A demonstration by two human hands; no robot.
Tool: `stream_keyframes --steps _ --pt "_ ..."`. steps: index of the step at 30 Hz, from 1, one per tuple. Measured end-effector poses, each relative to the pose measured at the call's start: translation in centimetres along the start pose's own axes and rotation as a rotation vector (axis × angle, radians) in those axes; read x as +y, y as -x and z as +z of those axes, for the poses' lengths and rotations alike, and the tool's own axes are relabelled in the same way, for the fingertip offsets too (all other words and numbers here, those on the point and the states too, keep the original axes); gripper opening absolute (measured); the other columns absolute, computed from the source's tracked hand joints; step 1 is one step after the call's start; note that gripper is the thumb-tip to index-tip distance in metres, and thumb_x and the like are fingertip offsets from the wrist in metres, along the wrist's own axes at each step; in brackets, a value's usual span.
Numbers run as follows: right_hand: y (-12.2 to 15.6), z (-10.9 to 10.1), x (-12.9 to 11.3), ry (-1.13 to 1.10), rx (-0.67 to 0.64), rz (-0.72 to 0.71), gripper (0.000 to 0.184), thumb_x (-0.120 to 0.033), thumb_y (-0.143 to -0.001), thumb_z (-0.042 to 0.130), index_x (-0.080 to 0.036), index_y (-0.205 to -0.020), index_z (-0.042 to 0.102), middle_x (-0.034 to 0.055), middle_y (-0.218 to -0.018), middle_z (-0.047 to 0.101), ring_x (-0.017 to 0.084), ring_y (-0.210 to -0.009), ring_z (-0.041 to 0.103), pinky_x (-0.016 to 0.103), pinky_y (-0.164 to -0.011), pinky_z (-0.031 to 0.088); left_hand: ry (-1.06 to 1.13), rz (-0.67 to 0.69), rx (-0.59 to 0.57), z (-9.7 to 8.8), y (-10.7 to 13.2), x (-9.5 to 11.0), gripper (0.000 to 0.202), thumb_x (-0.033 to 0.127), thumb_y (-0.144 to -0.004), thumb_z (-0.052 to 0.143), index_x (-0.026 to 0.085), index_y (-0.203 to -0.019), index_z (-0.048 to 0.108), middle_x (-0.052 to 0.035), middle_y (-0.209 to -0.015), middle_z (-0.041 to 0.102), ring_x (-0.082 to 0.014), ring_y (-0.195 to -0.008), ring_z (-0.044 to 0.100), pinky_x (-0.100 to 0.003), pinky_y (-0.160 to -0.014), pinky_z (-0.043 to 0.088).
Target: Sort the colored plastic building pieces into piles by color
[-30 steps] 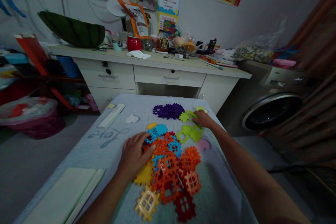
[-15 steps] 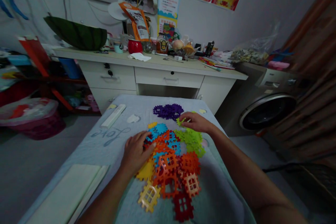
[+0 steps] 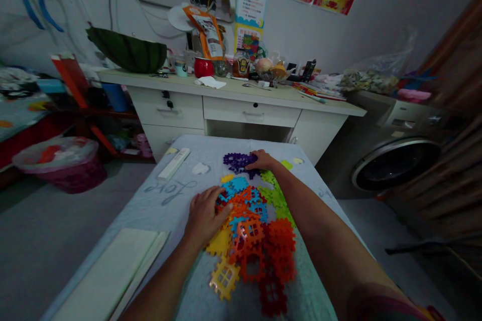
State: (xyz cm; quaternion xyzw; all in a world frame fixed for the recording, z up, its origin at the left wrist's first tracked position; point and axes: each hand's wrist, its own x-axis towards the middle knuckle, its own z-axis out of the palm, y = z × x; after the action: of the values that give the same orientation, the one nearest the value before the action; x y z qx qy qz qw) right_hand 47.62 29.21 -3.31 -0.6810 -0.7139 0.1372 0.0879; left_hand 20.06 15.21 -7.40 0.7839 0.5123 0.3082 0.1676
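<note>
My right hand (image 3: 261, 159) is at the far end of the table, its fingers closed over purple interlocking plastic building pieces (image 3: 236, 160). Part of that purple heap is hidden by the fingers. My left hand (image 3: 205, 213) lies with fingers apart on the left side of a mixed pile, touching its edge. Blue pieces (image 3: 239, 184), orange pieces (image 3: 250, 233), yellow pieces (image 3: 225, 277) and dark red pieces (image 3: 272, 293) make up the pile, several with window shapes. Green pieces (image 3: 276, 199) lie to its right, partly behind my right forearm.
A pale cloth (image 3: 150, 215) covers the table. On its left lie a narrow white box (image 3: 174, 164) and a larger white panel (image 3: 109, 271). Beyond stands a white desk (image 3: 165, 110) with a watermelon half (image 3: 128, 50) on it. To the right is a washing machine (image 3: 391, 130).
My right hand has moved from the green pieces back and left onto the purple heap. My left hand stays on the pile. The camera view has turned slightly left.
</note>
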Motion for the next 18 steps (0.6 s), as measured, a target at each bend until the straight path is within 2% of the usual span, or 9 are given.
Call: stream_keyframes --steps 4,6,9,14,16,18 --pt "2.2 -0.1 0.0 -0.012 -0.059 -0.243 0.050 -0.037 -0.067 0.082 -0.021 -0.112 0.068 0.0079 -0.118 0.065 0.027 -0.113 0.058 0.038 -0.099 0.044 0.047 -0.028 0.052 0.2 0.0 0.0 0.053 0.051 -0.085 0.056 0.021 -0.129 0.055 -0.0129 -0.138 0.056 -0.0316 -0.128 0.052 -0.054 -0.110 0.036" --pt "3.8 -0.2 -0.2 -0.083 -0.065 -0.381 0.039 -0.030 -0.069 0.080 -0.020 -0.105 0.070 0.0066 -0.111 0.066 0.025 -0.110 0.058 0.038 -0.099 0.044 0.090 -0.039 0.092 0.2 -0.1 0.0 0.058 0.053 -0.086 0.053 0.019 -0.133 0.051 -0.0154 -0.140 0.052 -0.0322 -0.132 0.049 -0.053 -0.110 0.038" --pt "7.0 -0.5 -1.3 -0.220 -0.061 -0.552 0.028 -0.024 -0.074 0.075 -0.018 -0.101 0.070 0.0064 -0.108 0.065 0.022 -0.107 0.058 0.039 -0.099 0.044 0.153 -0.043 0.125 0.2 -0.1 0.0 0.056 0.053 -0.090 0.046 0.020 -0.135 0.049 -0.0142 -0.139 0.053 -0.0302 -0.131 0.049 -0.052 -0.110 0.038" --pt "12.4 -2.2 -4.9 -0.363 -0.128 -0.726 0.029 -0.027 -0.082 0.072 -0.019 -0.110 0.068 0.0096 -0.127 0.056 0.021 -0.119 0.054 0.040 -0.106 0.041 0.194 -0.061 0.126 0.0 -0.2 0.0 0.051 0.053 -0.093 0.042 0.021 -0.131 0.052 -0.0124 -0.136 0.057 -0.0284 -0.129 0.052 -0.051 -0.110 0.039" --pt "13.4 -3.1 -6.3 -0.432 -0.177 -0.774 0.032 -0.032 -0.086 0.069 -0.022 -0.116 0.066 0.0090 -0.136 0.052 0.021 -0.124 0.052 0.039 -0.105 0.041 0.207 -0.067 0.134 0.0 -0.3 0.0 0.049 0.052 -0.094 0.040 0.021 -0.130 0.053 -0.0122 -0.134 0.058 -0.0278 -0.128 0.053 -0.050 -0.109 0.041" --pt "13.1 -3.7 -7.2 -0.498 -0.200 -0.774 0.034 -0.035 -0.088 0.066 -0.022 -0.119 0.065 0.0085 -0.136 0.053 0.020 -0.121 0.055 0.036 -0.100 0.045 0.213 -0.065 0.137 0.0 -0.2 0.0 0.048 0.051 -0.094 0.041 0.020 -0.130 0.053 -0.0120 -0.132 0.059 -0.0275 -0.126 0.054 -0.049 -0.108 0.042"
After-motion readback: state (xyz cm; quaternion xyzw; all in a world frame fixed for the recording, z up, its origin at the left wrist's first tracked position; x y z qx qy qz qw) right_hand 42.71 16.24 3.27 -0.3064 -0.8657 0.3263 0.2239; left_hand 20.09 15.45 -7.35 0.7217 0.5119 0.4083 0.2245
